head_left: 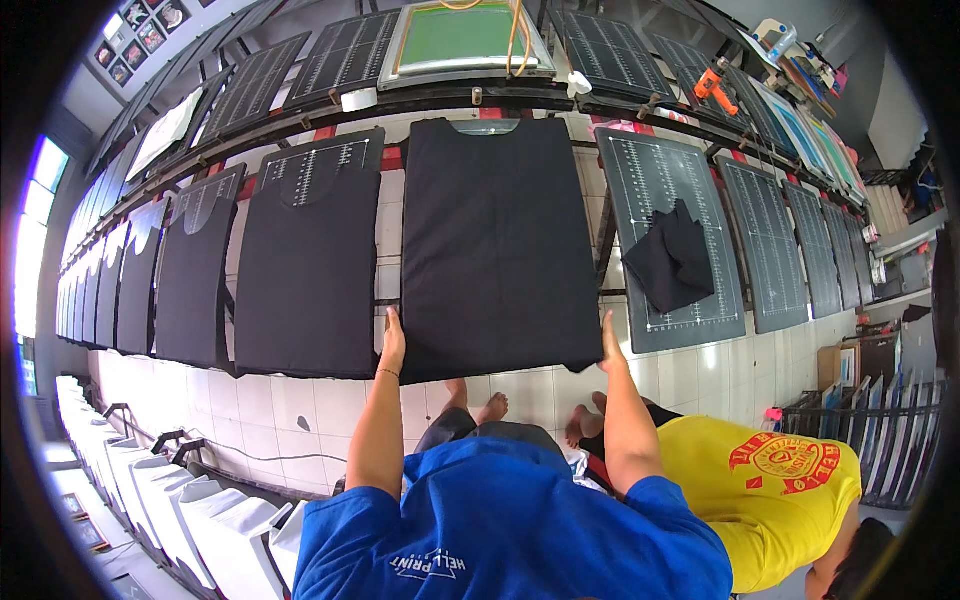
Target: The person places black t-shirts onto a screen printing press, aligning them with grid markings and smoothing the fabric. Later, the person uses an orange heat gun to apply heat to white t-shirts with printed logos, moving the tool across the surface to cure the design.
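A black T-shirt (500, 240) is stretched over a flat printing board in front of me, its neckline at the far end, where a strip of the board shows. My left hand (393, 345) lies along the near left edge of the shirt, fingers stretched out. Against the near right edge rests my right hand (611, 345), its fingers also extended; those on the far side of the cloth are partly hidden. To the right, a folded black shirt (672, 260) lies on a bare grey board (640, 180) marked with white rulers.
Another black shirt (305, 265) covers the board on the left, with several more beyond it. Behind the boards runs a dark rail (430, 100) with a green-meshed screen frame (460, 40) and an orange heat gun (713, 85). A person in a yellow shirt (740, 500) is close on my right.
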Motion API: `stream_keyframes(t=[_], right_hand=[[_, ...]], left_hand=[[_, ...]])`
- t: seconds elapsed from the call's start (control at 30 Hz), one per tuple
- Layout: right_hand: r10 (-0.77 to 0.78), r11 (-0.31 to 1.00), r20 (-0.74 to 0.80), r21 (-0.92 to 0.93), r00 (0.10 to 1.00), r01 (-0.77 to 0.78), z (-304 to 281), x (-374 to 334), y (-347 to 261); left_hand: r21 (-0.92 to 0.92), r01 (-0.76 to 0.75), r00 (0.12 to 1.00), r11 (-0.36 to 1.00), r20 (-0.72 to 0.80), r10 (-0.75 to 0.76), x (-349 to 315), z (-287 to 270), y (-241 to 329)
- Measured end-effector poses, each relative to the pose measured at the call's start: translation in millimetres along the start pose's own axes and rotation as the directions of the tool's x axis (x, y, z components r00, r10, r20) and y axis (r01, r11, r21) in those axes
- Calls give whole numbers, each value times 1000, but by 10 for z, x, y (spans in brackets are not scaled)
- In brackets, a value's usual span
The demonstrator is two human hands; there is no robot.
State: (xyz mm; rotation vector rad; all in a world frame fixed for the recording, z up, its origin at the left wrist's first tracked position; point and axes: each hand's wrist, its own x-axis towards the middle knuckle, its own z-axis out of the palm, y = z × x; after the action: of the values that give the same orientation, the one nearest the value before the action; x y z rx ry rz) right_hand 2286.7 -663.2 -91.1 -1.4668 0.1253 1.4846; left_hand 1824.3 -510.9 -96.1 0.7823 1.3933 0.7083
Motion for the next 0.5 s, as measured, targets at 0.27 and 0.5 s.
stream_keyframes(t=[0.27, 0.5], right_hand=[[-258, 948, 137, 225, 956, 223, -611, -191, 403], [-15, 991, 84, 134, 996, 4, -1374, -589, 919]], left_hand=[[-186, 187, 980, 965, -27, -195, -220, -641, -850], [-157, 185, 979, 970, -54, -195, -1064, -1042, -1277]])
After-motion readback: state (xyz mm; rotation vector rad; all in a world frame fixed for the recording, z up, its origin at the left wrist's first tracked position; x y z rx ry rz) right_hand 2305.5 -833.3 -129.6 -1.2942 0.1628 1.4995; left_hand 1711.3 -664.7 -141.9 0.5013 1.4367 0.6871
